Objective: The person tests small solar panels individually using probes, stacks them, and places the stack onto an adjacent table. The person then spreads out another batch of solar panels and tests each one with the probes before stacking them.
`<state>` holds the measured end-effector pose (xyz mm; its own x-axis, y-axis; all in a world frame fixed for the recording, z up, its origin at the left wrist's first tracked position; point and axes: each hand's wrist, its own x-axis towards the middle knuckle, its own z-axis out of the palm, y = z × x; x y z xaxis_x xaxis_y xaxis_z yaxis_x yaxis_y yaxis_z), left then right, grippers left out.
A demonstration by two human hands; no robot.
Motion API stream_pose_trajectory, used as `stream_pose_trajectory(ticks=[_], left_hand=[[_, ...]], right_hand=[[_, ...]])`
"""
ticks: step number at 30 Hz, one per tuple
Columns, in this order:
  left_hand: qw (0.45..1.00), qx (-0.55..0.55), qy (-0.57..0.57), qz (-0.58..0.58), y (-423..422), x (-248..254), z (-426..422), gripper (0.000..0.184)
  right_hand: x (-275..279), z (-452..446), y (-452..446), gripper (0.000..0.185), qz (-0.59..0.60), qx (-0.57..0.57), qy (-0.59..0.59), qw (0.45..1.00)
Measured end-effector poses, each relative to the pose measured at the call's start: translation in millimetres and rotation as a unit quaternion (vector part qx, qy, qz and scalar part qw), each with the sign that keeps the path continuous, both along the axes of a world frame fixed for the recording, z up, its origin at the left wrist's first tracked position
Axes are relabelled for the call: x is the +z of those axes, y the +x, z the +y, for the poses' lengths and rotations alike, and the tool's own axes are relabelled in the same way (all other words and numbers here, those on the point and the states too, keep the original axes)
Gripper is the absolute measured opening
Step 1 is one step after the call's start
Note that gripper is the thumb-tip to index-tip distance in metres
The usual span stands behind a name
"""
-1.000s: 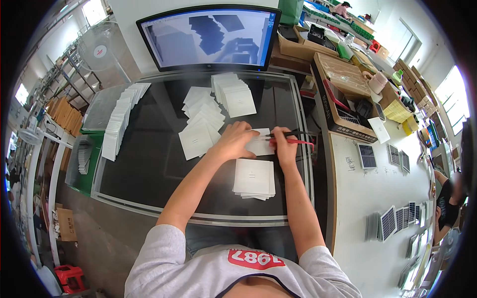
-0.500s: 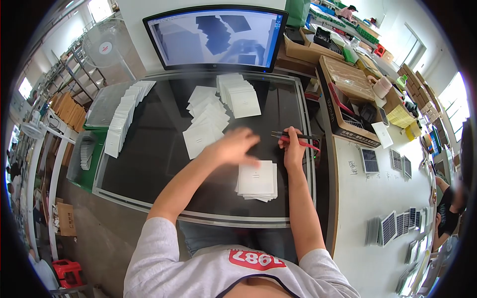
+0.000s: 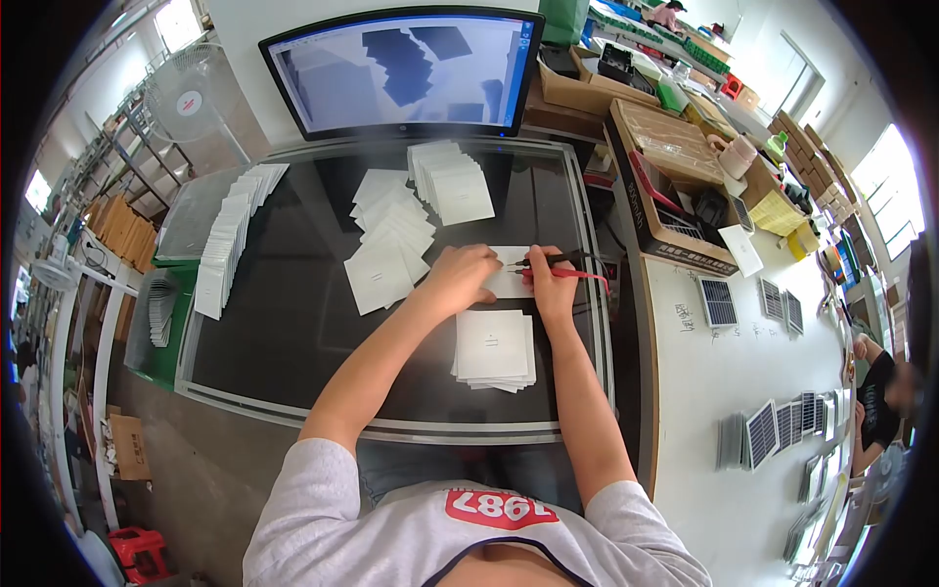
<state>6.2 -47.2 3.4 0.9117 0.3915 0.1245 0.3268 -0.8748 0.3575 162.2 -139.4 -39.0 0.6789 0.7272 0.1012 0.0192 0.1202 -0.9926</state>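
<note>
One white square panel [image 3: 509, 284] lies on the dark glass table top [image 3: 293, 342] between my hands. My left hand [image 3: 462, 279] rests at its left edge, with fingers pressed on it. My right hand [image 3: 551, 281] grips a black probe and a red probe [image 3: 577, 273] together, their tips on or just over the panel. Just below is a stack of white panels [image 3: 492, 344]. Fanned white panels [image 3: 379, 277] lie to the left of my left hand, and another fanned stack [image 3: 462, 201] is behind it.
A monitor [image 3: 401, 78] stands at the back. More panels [image 3: 232, 235] line the table's left side, beside a green bin [image 3: 176, 338]. At right are a cardboard box [image 3: 685, 251] and a white table [image 3: 699, 391] with small solar panels. A person [image 3: 875, 406] is at the far right.
My left hand lifted off to above the near stack, then came back to a panel between my hands. The probes drew back and are over the panel again. The camera view shifted slightly.
</note>
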Motion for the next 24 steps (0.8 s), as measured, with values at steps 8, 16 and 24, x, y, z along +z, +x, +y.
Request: stream_pose_trajectory(ticks=[8, 16, 24], left_hand=[[0.999, 0.0, -0.024, -0.043, -5.1, -13.6, 11.8, 0.055], [0.999, 0.002, -0.031, -0.011, -5.4, 9.3, 7.3, 0.058], [0.994, 0.006, -0.108, 0.014, -35.1, 53.6, -12.2, 0.063]], right_hand=[[0.9, 4.0, -2.5, 0.023, -0.049, -0.006, -0.028, 0.998], [3.5, -1.0, 2.0, 0.025, 0.029, 0.017, 0.028, 0.999], [-9.2, -5.9, 24.9, 0.022, 0.243, 0.004, 0.185, 0.952]])
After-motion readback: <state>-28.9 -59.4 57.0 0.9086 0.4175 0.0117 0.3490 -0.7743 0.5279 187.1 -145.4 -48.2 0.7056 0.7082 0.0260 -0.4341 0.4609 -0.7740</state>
